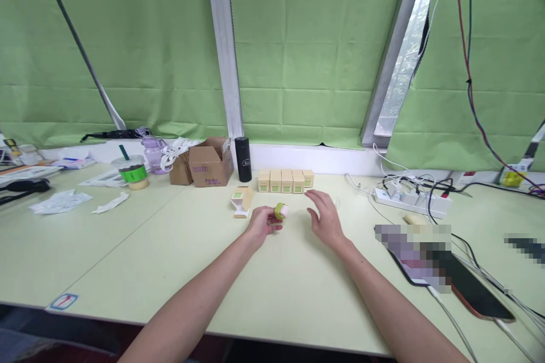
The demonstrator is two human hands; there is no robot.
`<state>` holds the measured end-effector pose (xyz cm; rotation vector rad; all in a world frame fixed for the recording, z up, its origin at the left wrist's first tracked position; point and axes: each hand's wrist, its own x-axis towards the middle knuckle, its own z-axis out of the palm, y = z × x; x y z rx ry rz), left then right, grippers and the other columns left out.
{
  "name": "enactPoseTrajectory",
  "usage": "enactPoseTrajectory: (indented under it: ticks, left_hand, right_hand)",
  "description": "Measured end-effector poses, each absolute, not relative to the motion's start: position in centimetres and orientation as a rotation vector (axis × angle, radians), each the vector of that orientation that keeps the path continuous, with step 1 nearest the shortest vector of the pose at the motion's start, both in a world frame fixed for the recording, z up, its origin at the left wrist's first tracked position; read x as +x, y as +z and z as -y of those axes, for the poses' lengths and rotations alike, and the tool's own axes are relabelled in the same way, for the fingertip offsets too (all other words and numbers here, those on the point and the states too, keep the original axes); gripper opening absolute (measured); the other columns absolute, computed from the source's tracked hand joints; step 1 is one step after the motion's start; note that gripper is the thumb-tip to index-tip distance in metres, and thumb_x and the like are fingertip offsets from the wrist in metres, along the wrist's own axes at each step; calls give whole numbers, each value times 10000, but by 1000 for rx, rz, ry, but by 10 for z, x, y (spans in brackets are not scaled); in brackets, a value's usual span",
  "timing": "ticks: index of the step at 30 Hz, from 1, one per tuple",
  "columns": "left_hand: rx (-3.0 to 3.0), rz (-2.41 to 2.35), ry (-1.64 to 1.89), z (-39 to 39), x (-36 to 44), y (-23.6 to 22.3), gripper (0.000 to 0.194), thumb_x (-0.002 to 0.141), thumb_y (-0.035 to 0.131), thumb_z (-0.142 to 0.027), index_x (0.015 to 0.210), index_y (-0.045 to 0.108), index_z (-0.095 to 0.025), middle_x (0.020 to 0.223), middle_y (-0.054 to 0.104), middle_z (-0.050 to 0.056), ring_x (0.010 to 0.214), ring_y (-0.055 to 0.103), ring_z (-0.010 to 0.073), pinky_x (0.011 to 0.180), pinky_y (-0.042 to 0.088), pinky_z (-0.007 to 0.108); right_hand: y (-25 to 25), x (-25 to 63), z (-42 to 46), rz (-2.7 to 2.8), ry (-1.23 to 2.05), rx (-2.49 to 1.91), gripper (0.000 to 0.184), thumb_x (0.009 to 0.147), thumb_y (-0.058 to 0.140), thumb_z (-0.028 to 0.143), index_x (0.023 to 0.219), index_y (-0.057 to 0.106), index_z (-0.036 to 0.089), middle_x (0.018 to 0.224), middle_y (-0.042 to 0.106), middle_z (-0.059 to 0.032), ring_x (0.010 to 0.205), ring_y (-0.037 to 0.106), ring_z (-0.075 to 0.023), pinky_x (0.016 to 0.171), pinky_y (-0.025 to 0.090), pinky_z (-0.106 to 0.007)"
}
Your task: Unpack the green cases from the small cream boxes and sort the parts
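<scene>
My left hand (260, 223) is closed around a small white item with a green band (281, 211), held just above the table; its exact kind I cannot make out. To its right my right hand (326, 216) hovers with fingers apart and nothing visible in them. An opened small cardboard box (242, 201) with a white inside and a green label lies left of and behind my left hand. Behind both hands stands a row of several small beige boxes (286, 181) with green labels. Something thin and clear (336, 203) is partly hidden beside my right hand.
Two brown cartons (209, 167) and a black bottle (243, 160) stand at the back. A lidded cup (135, 174) and tissues (60, 202) are on the left. On the right lie a power strip (411, 202), cables and phones (477, 286). The table's edge (255, 337) runs in front.
</scene>
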<state>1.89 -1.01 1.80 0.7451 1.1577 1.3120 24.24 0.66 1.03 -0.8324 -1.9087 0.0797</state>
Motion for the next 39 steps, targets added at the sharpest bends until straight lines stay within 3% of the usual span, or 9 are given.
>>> enactPoseTrajectory:
  ticks: [4,11,15,19,27,34,39]
  left_hand:
    - [722,-1113,1291,13,23,21,91,666,652,-154,755,661,-136,684,696,67,586,670,168,581,563,287]
    - [734,-1068,1227,16,24,24,91,710,647,-176,769,682,-117,655,665,58,555,638,151,593,562,292]
    - [783,-1050,1170,17,24,21,264,811,683,-389,720,630,-147,653,674,76,499,597,148,482,473,263]
    - [868,-1114,1222,15,24,20,410,807,688,-546,679,553,-181,603,638,45,434,527,120,413,337,225]
    - [928,-1197,1387,9,16,40,298,749,754,-416,755,581,-173,678,670,49,526,579,118,455,384,217]
    - [1085,-1253,1479,-2,28,57,208,767,760,-311,789,625,-155,734,707,80,587,610,131,465,411,201]
    - [1207,-1203,1488,2,42,47,197,780,758,-302,872,680,-147,855,738,100,652,633,147,461,442,207]
  right_hand:
    - [22,209,13,2057,225,-691,614,916,483,84,1468,542,346,1466,584,-62,1356,522,-294,1124,467,-558]
    - [15,199,10,1948,480,-684,441,911,524,116,1278,678,307,1298,690,-67,1233,609,-268,1075,504,-516]
    - [15,201,8,1633,889,-729,279,901,684,328,1175,688,273,1284,700,-77,1190,651,-259,1036,539,-484]
    - [22,207,9,1239,1326,-630,440,721,894,438,1032,650,245,1070,774,-72,1043,730,-266,1023,543,-506]
    - [25,223,8,1010,1698,-470,439,722,915,458,974,643,224,1072,781,-94,1089,747,-306,1062,530,-504]
    - [20,218,8,962,1733,-513,491,668,944,409,1008,632,240,1020,770,-57,984,746,-263,887,587,-427]
    - [19,214,11,959,1696,-527,514,621,953,356,1012,632,264,931,740,-16,849,698,-214,726,545,-347]
